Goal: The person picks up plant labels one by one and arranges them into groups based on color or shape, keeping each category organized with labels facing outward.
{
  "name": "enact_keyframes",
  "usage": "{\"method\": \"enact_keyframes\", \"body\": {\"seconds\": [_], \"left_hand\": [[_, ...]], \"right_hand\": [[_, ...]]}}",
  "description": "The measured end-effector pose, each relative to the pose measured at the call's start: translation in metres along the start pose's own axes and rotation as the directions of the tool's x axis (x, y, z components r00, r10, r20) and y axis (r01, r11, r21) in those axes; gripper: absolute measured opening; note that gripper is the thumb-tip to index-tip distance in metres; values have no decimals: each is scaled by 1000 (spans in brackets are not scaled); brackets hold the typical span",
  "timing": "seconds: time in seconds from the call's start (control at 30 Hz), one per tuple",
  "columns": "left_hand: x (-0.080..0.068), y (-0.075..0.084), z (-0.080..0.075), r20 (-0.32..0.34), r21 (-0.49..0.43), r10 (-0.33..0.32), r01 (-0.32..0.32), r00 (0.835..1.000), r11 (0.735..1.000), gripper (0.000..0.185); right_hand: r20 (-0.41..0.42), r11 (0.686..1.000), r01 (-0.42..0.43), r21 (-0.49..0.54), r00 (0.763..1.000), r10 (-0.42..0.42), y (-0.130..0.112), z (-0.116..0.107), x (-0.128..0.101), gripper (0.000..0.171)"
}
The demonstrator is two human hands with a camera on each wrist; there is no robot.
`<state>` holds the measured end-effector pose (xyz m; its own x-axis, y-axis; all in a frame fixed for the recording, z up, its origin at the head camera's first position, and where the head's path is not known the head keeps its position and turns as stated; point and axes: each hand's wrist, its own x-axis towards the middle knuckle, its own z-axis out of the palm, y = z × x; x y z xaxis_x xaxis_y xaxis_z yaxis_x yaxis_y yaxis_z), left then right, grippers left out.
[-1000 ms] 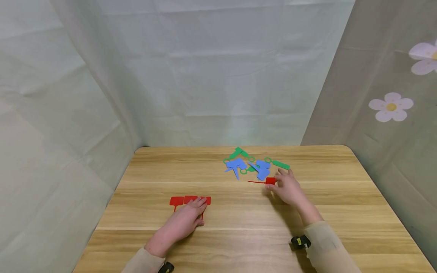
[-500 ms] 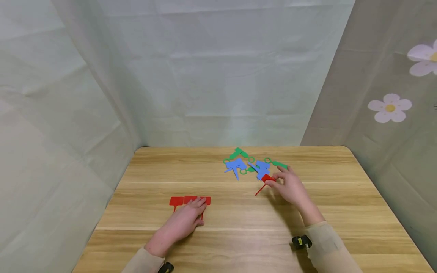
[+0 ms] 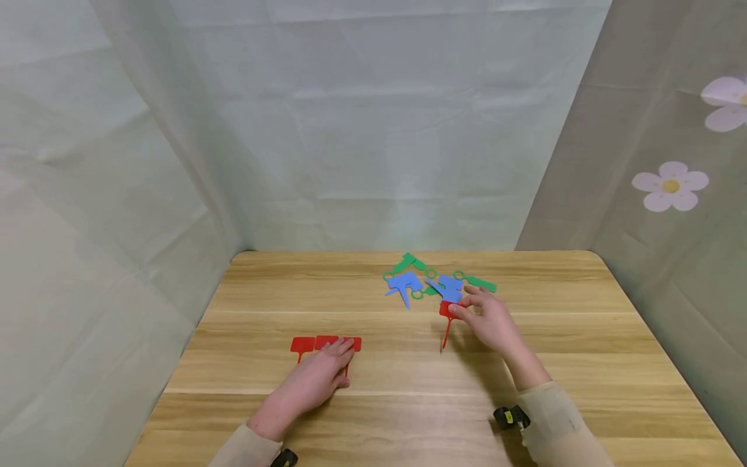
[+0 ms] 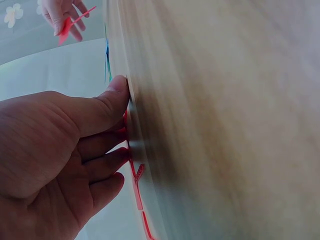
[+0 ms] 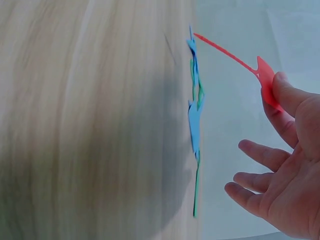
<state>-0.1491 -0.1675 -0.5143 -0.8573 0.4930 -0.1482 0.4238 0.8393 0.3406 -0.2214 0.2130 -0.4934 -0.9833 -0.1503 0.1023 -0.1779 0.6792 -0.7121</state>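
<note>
Since the earlier frame my right hand [image 3: 489, 323] has lifted the red tag [image 3: 447, 319], pinched. Left hand [image 3: 315, 379] flat on the sorted red tags [image 3: 324, 343]; blue and green pile [image 3: 434, 283] remains far.

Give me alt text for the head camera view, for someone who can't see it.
The right hand pinches a red tag above a wooden table, its stem pointing down. The left hand rests on a row of red tags, and blue tags and green tags lie jumbled behind.
</note>
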Motion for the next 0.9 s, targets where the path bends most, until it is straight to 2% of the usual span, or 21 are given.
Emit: {"method": "enact_keyframes", "body": {"seconds": [0.47,0.9], "left_hand": [[1,-1,1,-13,0,10,-10,1000,1000,61],[0,1,1,-12,27,14,-14,1000,1000,61]], "right_hand": [[58,996,-46,75,997,42,-15,10,-3,25],[92,996,-23,90,996,15,-29,26,-6,20]]}}
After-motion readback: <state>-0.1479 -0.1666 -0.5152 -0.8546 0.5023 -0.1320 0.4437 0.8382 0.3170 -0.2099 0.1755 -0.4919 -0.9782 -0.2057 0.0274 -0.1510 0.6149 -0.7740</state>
